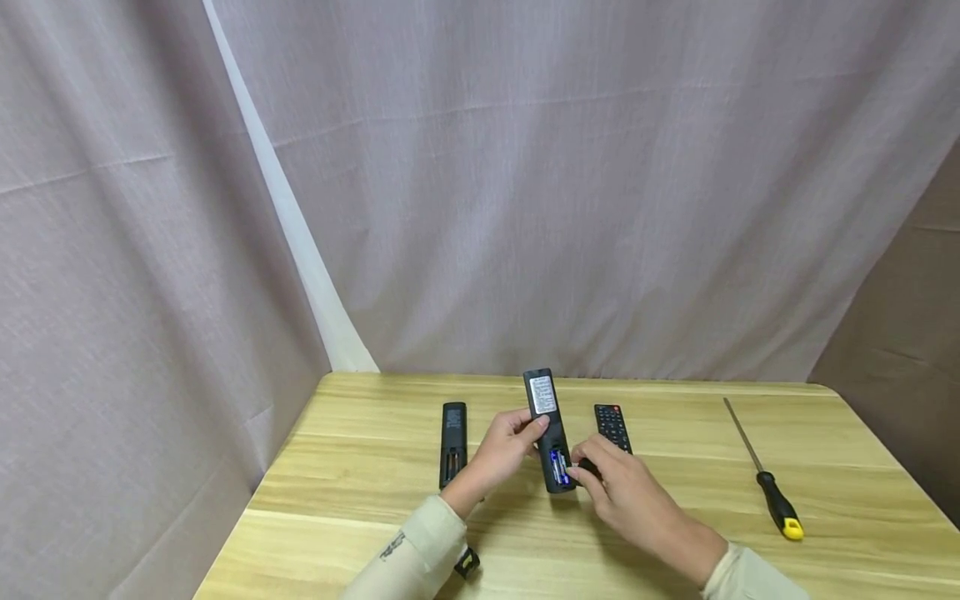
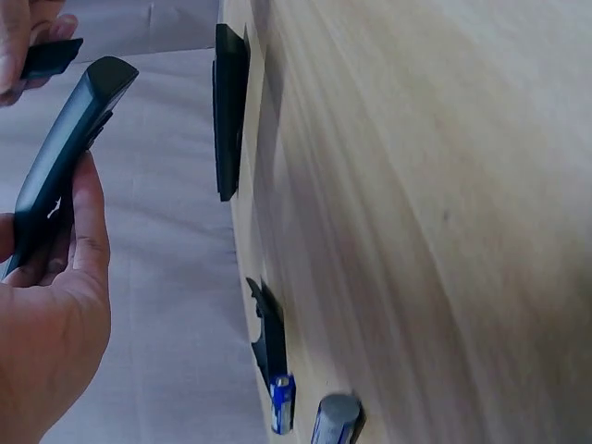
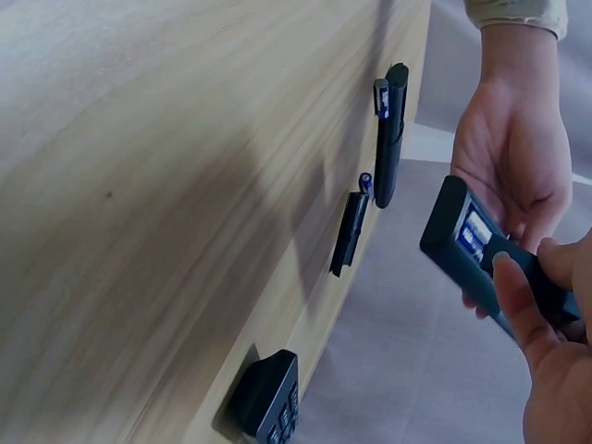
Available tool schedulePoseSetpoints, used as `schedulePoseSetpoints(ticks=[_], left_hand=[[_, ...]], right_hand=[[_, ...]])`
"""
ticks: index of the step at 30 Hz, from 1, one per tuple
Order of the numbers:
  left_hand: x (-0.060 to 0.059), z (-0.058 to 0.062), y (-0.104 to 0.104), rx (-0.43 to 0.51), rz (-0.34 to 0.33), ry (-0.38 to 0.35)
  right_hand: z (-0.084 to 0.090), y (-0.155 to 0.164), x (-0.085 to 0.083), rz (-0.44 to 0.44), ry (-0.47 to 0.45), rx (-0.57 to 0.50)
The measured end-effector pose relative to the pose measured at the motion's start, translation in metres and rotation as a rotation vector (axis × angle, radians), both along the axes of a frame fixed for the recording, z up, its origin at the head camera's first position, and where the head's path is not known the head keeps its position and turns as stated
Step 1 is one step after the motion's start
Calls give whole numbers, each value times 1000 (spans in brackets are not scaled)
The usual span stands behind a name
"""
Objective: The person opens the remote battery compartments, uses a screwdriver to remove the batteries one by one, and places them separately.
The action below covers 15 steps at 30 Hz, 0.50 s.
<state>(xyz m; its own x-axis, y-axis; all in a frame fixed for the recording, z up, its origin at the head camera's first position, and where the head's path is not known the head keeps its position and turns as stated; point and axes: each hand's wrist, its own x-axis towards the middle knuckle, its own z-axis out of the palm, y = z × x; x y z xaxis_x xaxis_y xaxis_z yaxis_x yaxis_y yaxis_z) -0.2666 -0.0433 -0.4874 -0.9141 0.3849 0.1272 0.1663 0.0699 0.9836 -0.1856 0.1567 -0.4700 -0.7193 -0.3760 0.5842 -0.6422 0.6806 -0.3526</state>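
Wooden table [image 1: 675,500]: spare remotes [image 1: 453,431] flank hands; screwdriver [image 1: 765,475] right.

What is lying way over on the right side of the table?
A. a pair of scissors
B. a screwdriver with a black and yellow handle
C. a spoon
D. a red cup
B: the screwdriver lies alone near the right edge of the table, its thin metal shaft pointing away and its black and yellow handle nearer the person, well apart from the remotes.
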Motion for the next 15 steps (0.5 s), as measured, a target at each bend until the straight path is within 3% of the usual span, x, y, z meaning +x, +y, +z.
schedulePoseSetpoints(ticks=[15], left_hand=[[-3,-1,-19,-4,51,-42]], right_hand=[[-7,10,0,-43,74,12]])
